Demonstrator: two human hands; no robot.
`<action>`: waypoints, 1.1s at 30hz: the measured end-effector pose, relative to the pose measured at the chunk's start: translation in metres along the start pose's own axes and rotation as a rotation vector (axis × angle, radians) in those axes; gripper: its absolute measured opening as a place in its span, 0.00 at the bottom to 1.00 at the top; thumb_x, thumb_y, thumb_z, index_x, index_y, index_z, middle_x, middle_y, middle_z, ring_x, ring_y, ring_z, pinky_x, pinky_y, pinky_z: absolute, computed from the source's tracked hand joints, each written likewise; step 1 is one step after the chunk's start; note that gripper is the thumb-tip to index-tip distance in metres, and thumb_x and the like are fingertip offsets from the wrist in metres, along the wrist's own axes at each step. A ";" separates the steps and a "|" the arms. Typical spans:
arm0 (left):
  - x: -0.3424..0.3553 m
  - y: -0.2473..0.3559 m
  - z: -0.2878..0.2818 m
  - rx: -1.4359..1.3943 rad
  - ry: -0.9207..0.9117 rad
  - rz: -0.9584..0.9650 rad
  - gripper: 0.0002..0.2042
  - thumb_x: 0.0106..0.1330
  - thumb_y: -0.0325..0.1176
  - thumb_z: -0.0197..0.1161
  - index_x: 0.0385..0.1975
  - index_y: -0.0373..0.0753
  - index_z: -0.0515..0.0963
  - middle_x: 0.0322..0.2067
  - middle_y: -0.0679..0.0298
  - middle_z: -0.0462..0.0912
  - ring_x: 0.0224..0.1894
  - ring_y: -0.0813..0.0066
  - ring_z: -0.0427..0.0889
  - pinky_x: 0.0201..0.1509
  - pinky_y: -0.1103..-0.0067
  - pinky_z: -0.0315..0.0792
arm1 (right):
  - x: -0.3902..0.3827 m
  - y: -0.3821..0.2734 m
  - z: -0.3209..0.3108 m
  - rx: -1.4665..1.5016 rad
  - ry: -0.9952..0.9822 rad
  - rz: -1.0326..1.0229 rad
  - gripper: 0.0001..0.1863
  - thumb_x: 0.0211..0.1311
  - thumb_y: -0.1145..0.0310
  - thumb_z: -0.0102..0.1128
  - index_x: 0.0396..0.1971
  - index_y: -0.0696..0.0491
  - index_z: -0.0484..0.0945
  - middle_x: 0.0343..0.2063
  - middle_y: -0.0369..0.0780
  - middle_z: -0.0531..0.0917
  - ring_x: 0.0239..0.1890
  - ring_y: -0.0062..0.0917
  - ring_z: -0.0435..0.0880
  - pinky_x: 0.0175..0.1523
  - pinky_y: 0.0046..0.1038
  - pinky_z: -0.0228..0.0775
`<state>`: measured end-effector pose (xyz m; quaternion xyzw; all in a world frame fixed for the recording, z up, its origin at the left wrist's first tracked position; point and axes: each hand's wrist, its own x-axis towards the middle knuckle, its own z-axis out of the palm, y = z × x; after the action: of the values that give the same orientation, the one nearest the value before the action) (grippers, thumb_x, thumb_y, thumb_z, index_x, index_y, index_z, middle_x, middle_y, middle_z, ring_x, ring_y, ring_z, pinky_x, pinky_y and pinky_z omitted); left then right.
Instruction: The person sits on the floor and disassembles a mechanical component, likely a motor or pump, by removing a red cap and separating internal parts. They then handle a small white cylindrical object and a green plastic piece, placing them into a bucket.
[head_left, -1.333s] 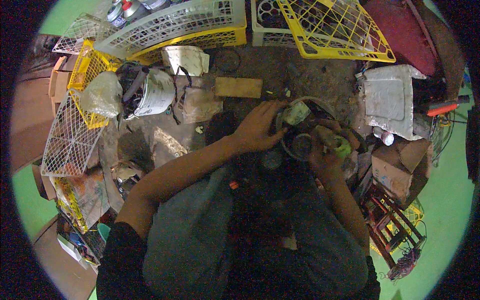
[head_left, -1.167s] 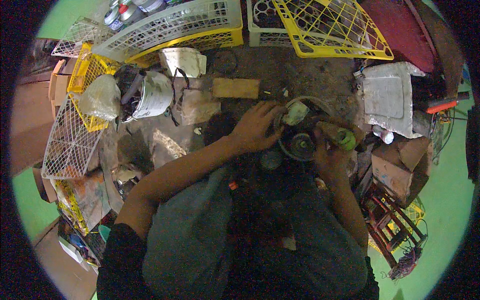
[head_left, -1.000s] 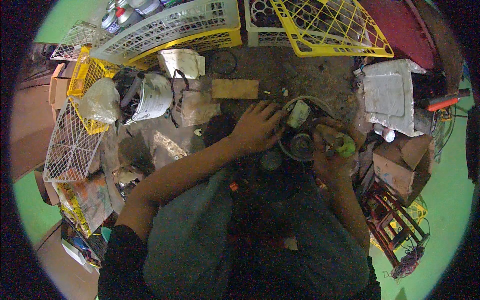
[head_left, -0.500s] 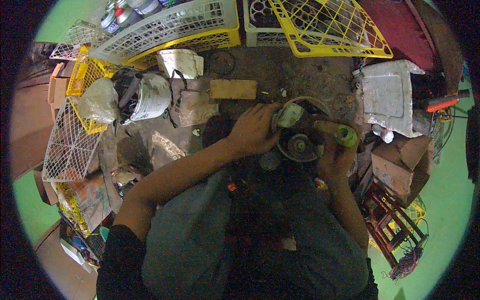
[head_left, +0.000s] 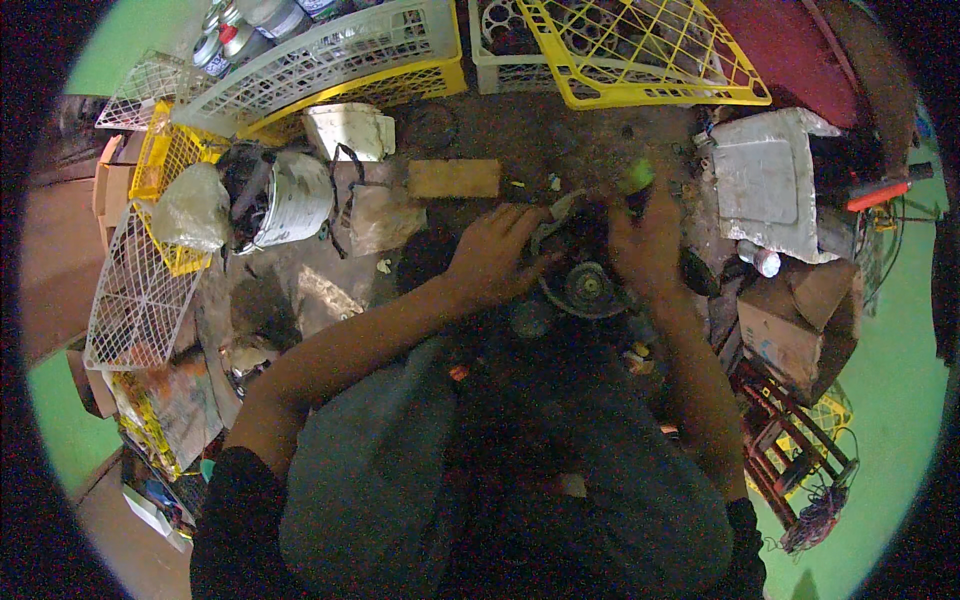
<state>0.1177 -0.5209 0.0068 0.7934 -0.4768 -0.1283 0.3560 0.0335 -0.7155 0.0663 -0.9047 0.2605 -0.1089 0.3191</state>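
Between my knees sits a dark round part with a raised centre hub (head_left: pixel 590 287). On its left side my left hand (head_left: pixel 500 255) is closed, its fingers bent over a pale curved piece (head_left: pixel 560 212) at the edge of the part. My right hand (head_left: pixel 645 240) is closed at the right of the part, gripping a tool whose yellow-green end (head_left: pixel 636 178) sticks out beyond the fingers. The tool's kind is too dark and blurred to make out. A small dark round piece (head_left: pixel 530 320) lies just below the left hand.
A tan block (head_left: pixel 453 179) lies ahead on the floor. To the left stands a white bucket (head_left: pixel 295 205) stuffed with dark items. Yellow and white crates (head_left: pixel 350 60) line the far side. At right are a grey-white panel (head_left: pixel 765 185), a cardboard box (head_left: pixel 795 325) and a reddish wooden frame (head_left: pixel 790 440).
My right hand has swung forward and turned, carrying the yellow-green end from the right of the round part to beyond it. The pale curved piece appears tilted; my left hand has shifted slightly left.
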 end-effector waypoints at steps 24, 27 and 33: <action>0.000 -0.006 0.001 -0.126 -0.032 -0.008 0.35 0.54 0.33 0.66 0.63 0.35 0.60 0.55 0.45 0.73 0.56 0.45 0.74 0.60 0.61 0.71 | -0.044 -0.016 0.025 0.178 -0.102 -0.235 0.28 0.50 0.75 0.67 0.53 0.54 0.69 0.46 0.50 0.80 0.45 0.51 0.82 0.44 0.43 0.78; 0.005 -0.003 -0.004 -0.193 -0.062 -0.036 0.32 0.55 0.32 0.64 0.62 0.35 0.63 0.54 0.45 0.73 0.56 0.44 0.74 0.60 0.60 0.70 | -0.059 -0.015 0.024 0.131 -0.163 -0.146 0.29 0.52 0.74 0.67 0.55 0.54 0.68 0.46 0.49 0.79 0.43 0.52 0.81 0.44 0.44 0.78; 0.002 -0.008 -0.009 -0.239 0.054 0.035 0.25 0.62 0.38 0.57 0.58 0.35 0.67 0.52 0.45 0.74 0.54 0.43 0.75 0.59 0.61 0.70 | -0.057 -0.042 -0.028 0.045 -0.065 -0.355 0.25 0.55 0.72 0.66 0.53 0.54 0.71 0.44 0.46 0.81 0.41 0.48 0.84 0.44 0.43 0.78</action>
<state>0.1294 -0.5165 0.0084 0.7400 -0.4620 -0.1565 0.4631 -0.0076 -0.6716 0.1126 -0.9321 0.0838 -0.1398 0.3233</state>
